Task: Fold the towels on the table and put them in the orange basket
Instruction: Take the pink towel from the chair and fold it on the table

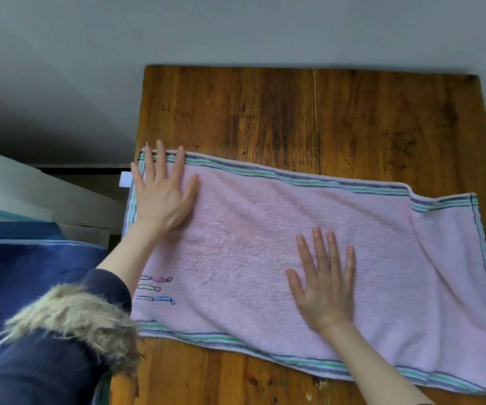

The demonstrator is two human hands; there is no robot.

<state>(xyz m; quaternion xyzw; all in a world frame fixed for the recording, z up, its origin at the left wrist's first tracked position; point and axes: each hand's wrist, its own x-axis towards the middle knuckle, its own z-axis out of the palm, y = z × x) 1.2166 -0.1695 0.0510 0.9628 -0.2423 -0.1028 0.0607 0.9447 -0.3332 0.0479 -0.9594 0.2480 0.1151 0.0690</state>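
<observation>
Pink towel (pixel 265 247) spread flat on the wooden table (pixel 294 112), its long axis running left to right across the table and dipping toward the viewer at the right; striped borders follow the long edges, and the far right corner is turned under. Left hand (pixel 163 194), fingers spread, presses the far left corner; right hand (pixel 323 285), also spread flat, rests mid-towel, apparently smoothing the cloth for folding. No orange basket is in view.
</observation>
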